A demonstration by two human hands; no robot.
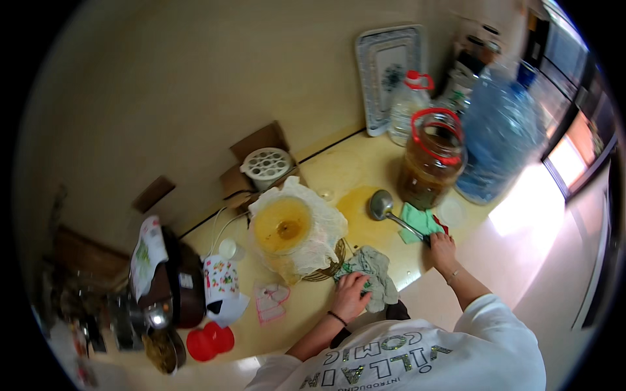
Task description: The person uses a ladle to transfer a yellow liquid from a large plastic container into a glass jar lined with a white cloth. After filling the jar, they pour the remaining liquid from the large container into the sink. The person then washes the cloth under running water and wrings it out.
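My left hand (pixel 350 296) rests on a crumpled grey-green cloth (pixel 374 273) at the counter's front edge; whether its fingers grip the cloth cannot be told. The fingers of my right hand (pixel 442 249) are at the handle end of a metal ladle (pixel 381 205), whose bowl lies in a yellow wet patch. Under the handle is a light green cloth (pixel 411 220). Left of the ladle, white gauze (pixel 327 220) drapes a bowl of yellow liquid (pixel 279 220). Behind the green cloth stands a large glass jar (pixel 425 166) of brown liquid with a red handle.
A big blue water bottle (pixel 499 132), an oil bottle (pixel 408 107) and an upright tray (pixel 391 73) stand at the back right. An egg cooker (pixel 268 166) sits in a cardboard box. A dark appliance (pixel 183 278) and red containers (pixel 210 341) are at the left.
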